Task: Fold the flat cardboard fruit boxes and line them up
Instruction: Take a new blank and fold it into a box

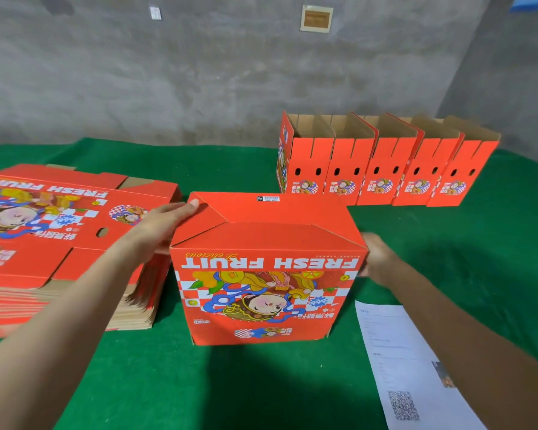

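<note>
Green cloth covers the table, and the half-folded box stands on it between the two hands, upside down, bottom flaps uppermost, its long axis running from one hand to the other. The left hand lays straight fingers on the nearest flap corner. The right hand is at the opposite end, blurred, its hold unreadable. The card is probably light, stiff and easily creased, so it is best held by both short ends.

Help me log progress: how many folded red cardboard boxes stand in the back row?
5 boxes side by side, far right; none look hidden. A sixth box sits nearer, upside down.
</note>
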`<state>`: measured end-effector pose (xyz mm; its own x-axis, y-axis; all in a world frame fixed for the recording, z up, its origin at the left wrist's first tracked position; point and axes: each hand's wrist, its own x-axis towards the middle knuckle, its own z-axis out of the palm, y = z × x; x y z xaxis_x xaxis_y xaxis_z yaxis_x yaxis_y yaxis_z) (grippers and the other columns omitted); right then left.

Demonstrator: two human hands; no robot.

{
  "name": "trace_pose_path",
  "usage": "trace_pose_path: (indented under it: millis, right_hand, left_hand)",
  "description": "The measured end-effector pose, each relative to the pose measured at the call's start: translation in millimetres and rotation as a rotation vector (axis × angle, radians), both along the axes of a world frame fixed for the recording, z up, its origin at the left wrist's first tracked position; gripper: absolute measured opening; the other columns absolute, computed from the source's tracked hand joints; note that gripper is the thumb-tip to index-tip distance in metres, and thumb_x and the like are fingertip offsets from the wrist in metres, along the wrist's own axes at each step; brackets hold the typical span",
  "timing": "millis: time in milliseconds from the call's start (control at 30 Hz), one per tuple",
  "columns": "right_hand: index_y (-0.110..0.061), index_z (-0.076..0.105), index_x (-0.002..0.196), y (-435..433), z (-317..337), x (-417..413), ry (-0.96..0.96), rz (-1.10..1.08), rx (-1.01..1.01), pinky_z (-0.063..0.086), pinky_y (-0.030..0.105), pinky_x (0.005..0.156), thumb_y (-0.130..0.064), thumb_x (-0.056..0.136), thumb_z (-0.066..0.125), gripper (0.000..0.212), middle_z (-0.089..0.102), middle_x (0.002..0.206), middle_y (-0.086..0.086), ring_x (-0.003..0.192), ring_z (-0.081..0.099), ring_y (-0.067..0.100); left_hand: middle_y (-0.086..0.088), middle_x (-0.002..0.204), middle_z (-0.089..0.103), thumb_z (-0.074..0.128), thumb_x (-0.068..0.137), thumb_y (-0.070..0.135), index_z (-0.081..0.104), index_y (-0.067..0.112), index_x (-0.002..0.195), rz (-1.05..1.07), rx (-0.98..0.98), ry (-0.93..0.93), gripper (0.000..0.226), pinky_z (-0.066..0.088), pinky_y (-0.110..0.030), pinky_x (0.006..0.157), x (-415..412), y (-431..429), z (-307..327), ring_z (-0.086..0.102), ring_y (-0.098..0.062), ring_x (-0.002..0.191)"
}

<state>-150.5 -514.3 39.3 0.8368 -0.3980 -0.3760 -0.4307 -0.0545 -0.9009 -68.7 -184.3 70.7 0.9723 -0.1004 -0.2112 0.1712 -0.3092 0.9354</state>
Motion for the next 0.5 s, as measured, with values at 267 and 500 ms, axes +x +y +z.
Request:
trace_pose_path:
  millis: [267, 500]
  right_hand:
    - [-0.021, 0.059, 0.099, -14, -1, -19, -0.017, 0.237, 0.064, 0.057, 0.046, 0.069, -0.034, 0.094, 0.053, 0.015, 0.068, 0.096, 0.004, 0.089, 0.064, 0.026]
    - [-0.032, 0.058, 0.113, -19, 11, -1, -0.166, 0.271, -0.058, 0.051, 0.040, 0.084, -0.068, 0.089, 0.036, 0.049, 0.070, 0.107, 0.002, 0.098, 0.065, 0.020]
  left_hand:
    - [0.011, 0.082, 0.059, 0.063, 0.080, 0.044, 0.068, 0.038, 0.079, -0.060, -0.262, -0.131, 0.009, 0.030, -0.020, 0.071, -2, 14, 15, 0.047, -0.004, 0.076]
    - [0.005, 0.067, 0.046, 0.050, 0.094, 0.045, 0.047, 0.024, 0.077, 0.151, -0.260, -0.245, 0.027, 0.031, -0.026, 0.055, -2, -1, 22, 0.043, -0.008, 0.060]
